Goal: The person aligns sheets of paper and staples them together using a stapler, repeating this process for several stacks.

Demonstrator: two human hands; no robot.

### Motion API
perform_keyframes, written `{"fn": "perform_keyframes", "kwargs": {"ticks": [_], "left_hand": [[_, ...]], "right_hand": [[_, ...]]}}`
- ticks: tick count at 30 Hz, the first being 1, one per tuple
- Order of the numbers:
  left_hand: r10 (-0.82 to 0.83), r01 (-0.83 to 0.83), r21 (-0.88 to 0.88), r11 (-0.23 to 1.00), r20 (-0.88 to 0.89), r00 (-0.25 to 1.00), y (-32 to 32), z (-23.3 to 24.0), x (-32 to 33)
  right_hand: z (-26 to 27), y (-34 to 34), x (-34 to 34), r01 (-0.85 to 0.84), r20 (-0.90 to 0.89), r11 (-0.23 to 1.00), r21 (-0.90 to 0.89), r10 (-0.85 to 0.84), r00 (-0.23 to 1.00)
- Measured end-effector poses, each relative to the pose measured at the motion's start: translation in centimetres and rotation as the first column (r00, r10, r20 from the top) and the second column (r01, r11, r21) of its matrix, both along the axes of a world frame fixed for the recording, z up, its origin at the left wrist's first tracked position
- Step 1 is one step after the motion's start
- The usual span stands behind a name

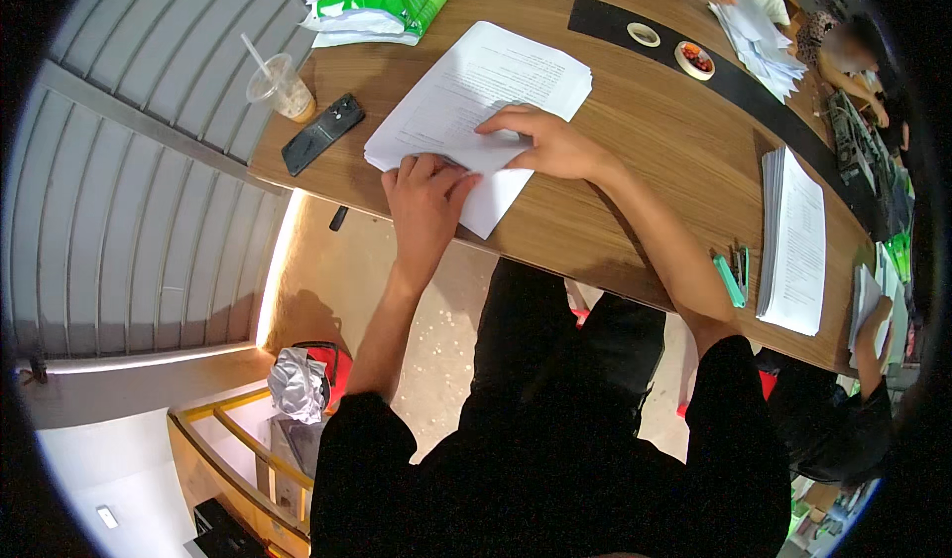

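Observation:
A thick stack of printed paper sheets lies at an angle on the wooden table before me. My left hand is at the stack's near edge, fingers bent and thumb pointing right, seemingly pinching sheets; its fingertips are partly hidden. My right hand reaches over the near part of the stack, thumb and fingers spread around a raised fold of paper; whether it grips the paper is unclear. Below the hands, a white sheet corner sticks out towards the table edge. Another tall paper stack stands to the right, beside a green stapler.
Left of the papers are a black phone and a plastic cup with a straw. Green-wrapped paper packs lie beyond. A black strip holds tape rolls. Other people handle papers at the far right.

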State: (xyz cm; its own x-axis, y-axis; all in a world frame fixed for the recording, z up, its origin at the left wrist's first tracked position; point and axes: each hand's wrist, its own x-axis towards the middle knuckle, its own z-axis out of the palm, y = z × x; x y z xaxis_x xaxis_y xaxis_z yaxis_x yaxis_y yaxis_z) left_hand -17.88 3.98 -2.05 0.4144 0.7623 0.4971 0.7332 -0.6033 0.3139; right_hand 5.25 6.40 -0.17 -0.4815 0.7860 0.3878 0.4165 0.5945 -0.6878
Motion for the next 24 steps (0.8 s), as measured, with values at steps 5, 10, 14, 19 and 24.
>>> {"fn": "perform_keyframes", "kwargs": {"ticks": [5,10,14,19,24], "left_hand": [[-0.051,-0.090,0.280,0.956,0.459,0.887,-1.0,-0.5,-0.3],[-0.086,0.080,0.079,0.994,0.077,0.993,-2.2,-0.1,-0.1],[-0.050,0.050,-0.075,0.996,0.009,0.999,0.0,-0.4,0.0],[-0.142,0.141,0.036,0.989,0.019,0.990,-0.8,0.1,-0.2],[-0.128,0.123,0.072,0.990,0.060,0.990,-0.3,0.1,1.0]], "right_hand": [[-1.8,1.0,-0.1,0.066,-0.040,0.997,0.037,-0.064,0.997],[-1.5,0.8,-0.3,0.170,-0.142,0.896,-0.410,-0.246,0.959],[-0.9,0.3,-0.1,-0.023,0.037,1.000,-0.012,0.023,0.999],[-0.6,0.3,-0.2,-0.028,0.076,1.000,-0.004,0.029,0.997],[-1.4,0.7,0.2,-0.071,0.020,0.996,0.049,0.071,0.997]]}}
